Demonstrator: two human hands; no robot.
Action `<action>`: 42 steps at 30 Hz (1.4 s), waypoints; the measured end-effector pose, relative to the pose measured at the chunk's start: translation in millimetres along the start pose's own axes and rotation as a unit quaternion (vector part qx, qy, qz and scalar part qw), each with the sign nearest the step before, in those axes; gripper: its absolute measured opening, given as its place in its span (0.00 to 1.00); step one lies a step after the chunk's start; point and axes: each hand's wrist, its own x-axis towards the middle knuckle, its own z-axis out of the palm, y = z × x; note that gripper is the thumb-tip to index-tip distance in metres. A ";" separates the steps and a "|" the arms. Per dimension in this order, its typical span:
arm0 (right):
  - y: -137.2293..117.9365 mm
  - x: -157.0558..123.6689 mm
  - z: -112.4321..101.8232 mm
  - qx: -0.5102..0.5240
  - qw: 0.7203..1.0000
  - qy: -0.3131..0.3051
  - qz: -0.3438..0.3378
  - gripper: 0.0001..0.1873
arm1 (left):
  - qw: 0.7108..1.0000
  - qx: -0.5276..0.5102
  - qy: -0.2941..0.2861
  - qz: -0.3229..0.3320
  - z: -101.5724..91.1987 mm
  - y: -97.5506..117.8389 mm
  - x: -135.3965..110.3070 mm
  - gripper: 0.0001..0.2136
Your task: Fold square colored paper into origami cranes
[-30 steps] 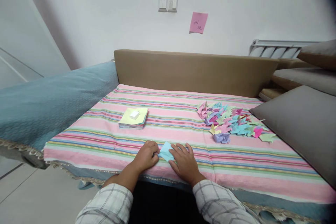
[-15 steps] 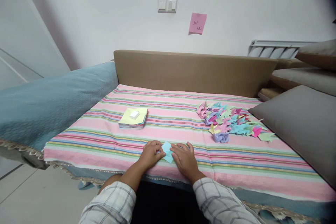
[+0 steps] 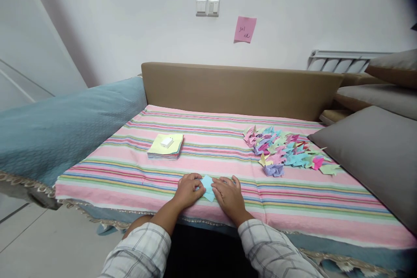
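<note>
A small light-blue folded paper (image 3: 207, 185) lies on the striped cloth (image 3: 293, 208) near its front edge. My left hand (image 3: 187, 191) is curled, its fingertips pinching the paper's left side. My right hand (image 3: 229, 196) rests on the paper's right side, fingers bent and pressing it down. Both sleeves are plaid.
A stack of coloured paper squares (image 3: 165, 146) with a small white object (image 3: 167, 141) on top sits at the left. A heap of several folded paper shapes (image 3: 285, 152) lies at the right. Grey cushions (image 3: 374, 152) border the right side, a blue blanket (image 3: 65, 126) the left.
Both hands have drawn closer together over the blue paper, which now shows as a smaller folded piece between them. The view shifted slightly.
</note>
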 end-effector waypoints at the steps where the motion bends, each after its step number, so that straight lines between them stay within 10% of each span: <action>1: -0.3 0.0 0.3 0.000 1.000 0.002 0.001 0.12 | 1.000 -0.003 0.008 -0.002 0.9 0.2 -0.1 0.04; 42: 0.8 -1.0 4.0 -0.055 0.998 -0.012 -0.018 0.13 | 0.970 0.054 0.151 0.184 17.9 -26.4 -12.9 0.10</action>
